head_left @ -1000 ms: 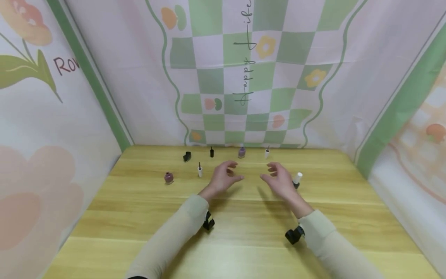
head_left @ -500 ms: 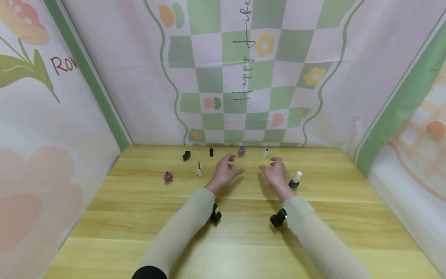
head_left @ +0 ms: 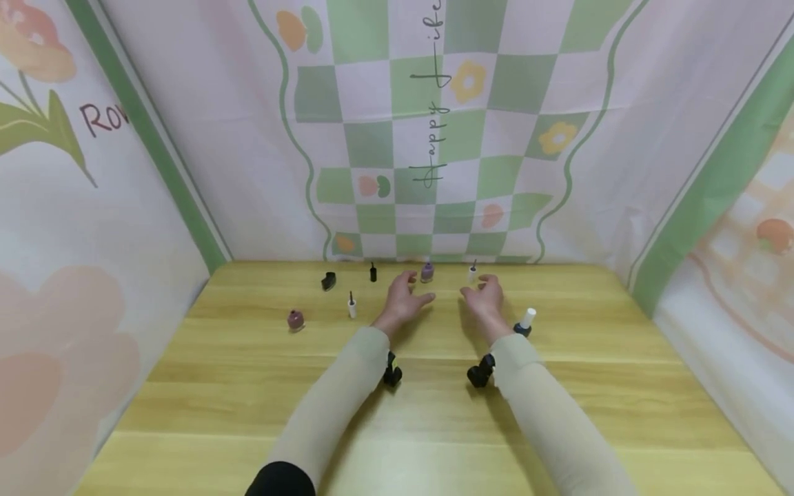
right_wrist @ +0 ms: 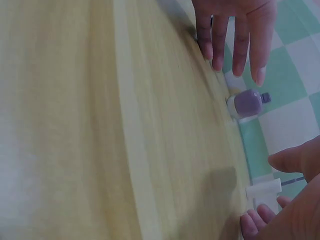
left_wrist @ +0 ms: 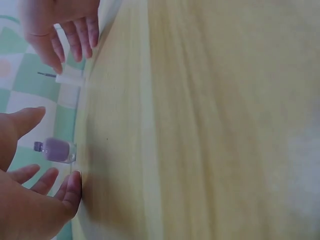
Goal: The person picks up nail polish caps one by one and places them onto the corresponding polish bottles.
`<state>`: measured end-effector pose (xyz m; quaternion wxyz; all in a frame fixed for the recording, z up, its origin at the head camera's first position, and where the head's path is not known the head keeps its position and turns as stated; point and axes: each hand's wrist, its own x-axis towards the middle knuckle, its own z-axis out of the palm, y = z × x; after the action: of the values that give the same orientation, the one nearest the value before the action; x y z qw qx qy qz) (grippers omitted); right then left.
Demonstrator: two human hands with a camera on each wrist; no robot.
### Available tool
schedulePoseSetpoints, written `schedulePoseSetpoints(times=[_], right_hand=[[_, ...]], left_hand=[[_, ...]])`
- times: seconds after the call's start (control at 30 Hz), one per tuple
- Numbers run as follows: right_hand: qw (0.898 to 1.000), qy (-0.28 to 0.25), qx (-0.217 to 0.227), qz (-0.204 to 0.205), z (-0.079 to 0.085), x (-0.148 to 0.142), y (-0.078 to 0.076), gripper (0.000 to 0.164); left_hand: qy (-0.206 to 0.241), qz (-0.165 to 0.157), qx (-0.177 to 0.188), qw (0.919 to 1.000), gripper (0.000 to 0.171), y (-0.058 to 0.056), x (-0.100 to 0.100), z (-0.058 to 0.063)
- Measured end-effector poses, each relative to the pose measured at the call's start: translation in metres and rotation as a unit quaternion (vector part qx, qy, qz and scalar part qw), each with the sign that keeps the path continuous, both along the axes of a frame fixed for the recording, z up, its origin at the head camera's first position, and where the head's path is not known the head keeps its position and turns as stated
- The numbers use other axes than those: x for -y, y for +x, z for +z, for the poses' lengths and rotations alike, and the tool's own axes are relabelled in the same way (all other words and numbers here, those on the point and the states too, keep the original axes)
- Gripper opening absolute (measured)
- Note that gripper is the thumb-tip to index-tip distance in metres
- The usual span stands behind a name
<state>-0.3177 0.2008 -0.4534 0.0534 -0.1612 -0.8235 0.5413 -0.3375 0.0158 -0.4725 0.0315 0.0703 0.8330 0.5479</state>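
Both hands are over the back of the table, fingers loosely bent and nothing held. My left hand (head_left: pixel 400 304) is just short of an uncapped lilac nail polish bottle (head_left: pixel 426 273); in the left wrist view that bottle (left_wrist: pixel 56 150) shows between thumb and fingers. My right hand (head_left: pixel 486 304) is nearest a white brush cap (head_left: pixel 473 275), standing with its brush up. In the right wrist view this cap (right_wrist: pixel 264 189) appears between the thumb and the curled fingertips. The lilac bottle (right_wrist: pixel 248 103) stands upright, its neck bare.
On the left are an open plum polish bottle (head_left: pixel 296 321), another white brush cap (head_left: pixel 352 308), a black brush cap (head_left: pixel 373 274) and a small black curved object (head_left: pixel 329 281). A dark polish bottle (head_left: pixel 523 329) with a white cap is right of my right hand. Printed curtain backs the table (head_left: pixel 434 427).
Both hands have moved forward toward the back of the table, the right one also leftward, away from the dark white-capped bottle. The bottles and caps stay where they stood.
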Motion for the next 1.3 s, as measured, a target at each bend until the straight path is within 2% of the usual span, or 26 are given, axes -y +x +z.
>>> schedulePoseSetpoints(times=[0.2, 0.33, 0.67, 0.8, 1.07, 1.3], right_hand=[[0.998, 0.059, -0.013, -0.003, -0.005, -0.003, -0.009, 0.063], [0.998, 0.066, -0.009, -0.012, -0.006, -0.003, -0.013, 0.062], [0.999, 0.029, -0.002, -0.029, -0.004, -0.006, -0.021, 0.056], [0.999, 0.016, -0.004, -0.036, -0.006, -0.006, -0.023, 0.052], [0.998, -0.031, 0.011, -0.054, -0.007, -0.006, -0.03, 0.05], [0.998, -0.029, 0.008, -0.055, -0.008, -0.005, -0.031, 0.045]], left_hand=[[0.0, -0.003, 0.008, 1.0, 0.072, -0.005, -0.004, 0.002], [0.003, -0.004, 0.01, 0.9999, 0.071, -0.01, -0.006, 0.002], [0.017, 0.007, 0.021, 0.9996, 0.066, -0.025, -0.012, -0.003], [0.023, 0.014, 0.024, 0.9993, 0.063, -0.026, -0.014, -0.003], [0.038, 0.019, 0.009, 0.9991, 0.05, -0.03, -0.017, -0.004], [0.052, 0.036, 0.027, 0.9976, 0.049, -0.035, -0.018, -0.004]])
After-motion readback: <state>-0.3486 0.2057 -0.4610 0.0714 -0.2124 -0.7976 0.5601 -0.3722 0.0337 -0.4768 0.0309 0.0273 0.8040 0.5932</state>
